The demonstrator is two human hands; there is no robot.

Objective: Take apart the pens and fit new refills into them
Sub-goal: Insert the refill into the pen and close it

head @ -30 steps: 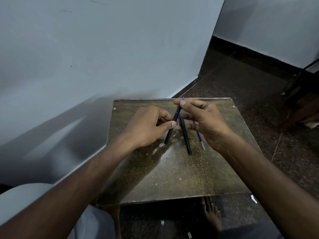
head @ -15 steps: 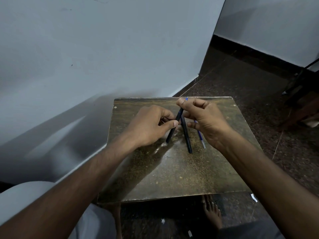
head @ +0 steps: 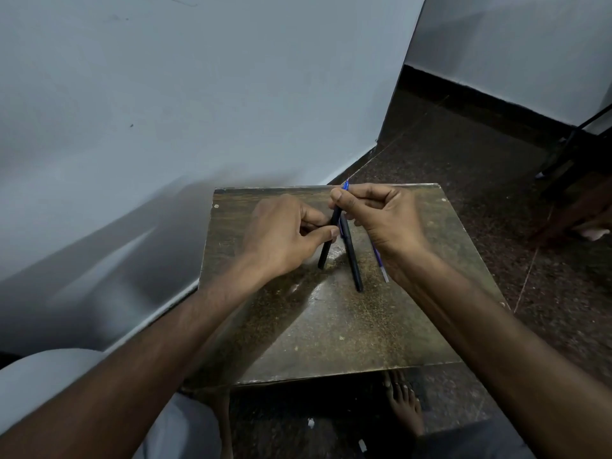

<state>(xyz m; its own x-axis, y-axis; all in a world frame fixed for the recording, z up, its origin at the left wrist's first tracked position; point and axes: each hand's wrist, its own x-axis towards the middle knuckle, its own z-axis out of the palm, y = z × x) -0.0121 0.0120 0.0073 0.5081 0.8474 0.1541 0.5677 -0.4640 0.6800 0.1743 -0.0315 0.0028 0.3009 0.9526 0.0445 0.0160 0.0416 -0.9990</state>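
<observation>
My left hand (head: 284, 235) grips a black pen barrel (head: 326, 248) that slants up to the right above the small table (head: 331, 326). My right hand (head: 381, 217) pinches the barrel's upper end, where a thin blue refill tip (head: 346, 185) sticks out past the fingers. A second black pen (head: 351, 260) lies on the table just right of the held one. A loose blue refill (head: 381, 263) lies beside my right wrist, partly hidden by it.
The worn brown table stands against a white wall (head: 165, 111) on the left. Dark speckled floor (head: 463, 144) stretches to the right and behind. A bare foot (head: 405, 402) rests under the table's front edge. Dark furniture legs (head: 576, 150) stand at the far right.
Both hands stay on the black barrel. The right hand's fingers have curled tighter at the barrel's top, and the blue refill tip shows a little more above them.
</observation>
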